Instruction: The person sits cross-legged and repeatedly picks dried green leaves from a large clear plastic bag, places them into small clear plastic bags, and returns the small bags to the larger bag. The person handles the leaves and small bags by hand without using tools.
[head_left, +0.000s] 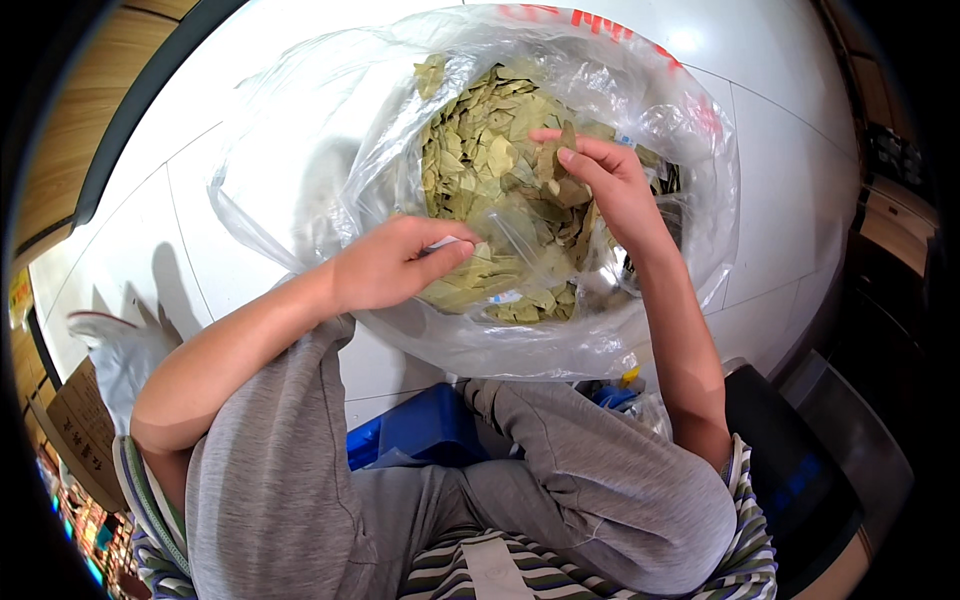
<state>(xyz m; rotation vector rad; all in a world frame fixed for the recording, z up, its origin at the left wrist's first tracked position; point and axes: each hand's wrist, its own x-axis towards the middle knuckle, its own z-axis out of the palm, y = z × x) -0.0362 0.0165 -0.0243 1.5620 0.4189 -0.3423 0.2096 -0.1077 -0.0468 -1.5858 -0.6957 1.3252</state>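
A large clear plastic bag (695, 160) lies wide open before me, with a heap of dried bay leaves (470, 140) inside. My right hand (617, 185), over the far right of the heap, pinches a few dried bay leaves (555, 165) between thumb and fingers. Lower and to the left, my left hand (395, 262) is closed, its thumb and forefinger pinching the edge of a small clear plastic bag (515, 235). That small bag rests over the leaves, and its outline is hard to make out against them.
White floor tiles (780, 150) lie around the big bag. A blue plastic container (430, 425) sits between my legs. Beside my left arm stand a whitish bag (120, 350) and a cardboard piece (80, 430). A black seat-like object (790, 480) is at the lower right.
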